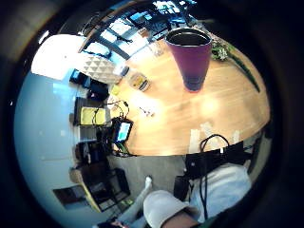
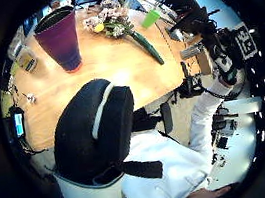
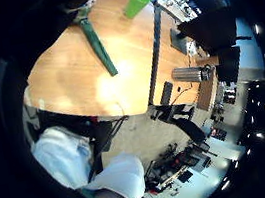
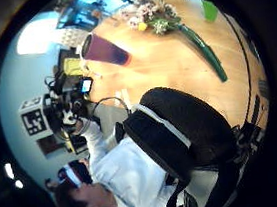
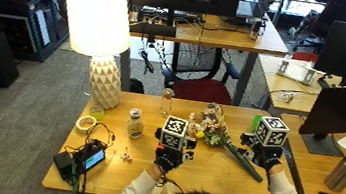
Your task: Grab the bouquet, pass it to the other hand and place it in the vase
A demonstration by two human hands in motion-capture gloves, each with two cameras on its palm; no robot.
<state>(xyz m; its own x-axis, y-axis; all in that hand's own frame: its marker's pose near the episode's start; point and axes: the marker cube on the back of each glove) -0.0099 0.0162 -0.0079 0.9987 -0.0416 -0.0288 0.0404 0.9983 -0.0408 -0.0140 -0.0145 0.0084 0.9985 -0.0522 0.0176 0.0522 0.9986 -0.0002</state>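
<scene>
Neither the left hand (image 5: 166, 160) nor the right hand (image 5: 265, 158) holds anything; how far their fingers are spread I cannot tell. Both hover over the light wooden table (image 5: 215, 183). One bouquet of pale flowers with long green stems (image 5: 216, 133) lies flat between them, untouched. One tall purple vase (image 2: 60, 38) stands upright near the blooms. Beyond them, one green cup (image 3: 136, 3).
</scene>
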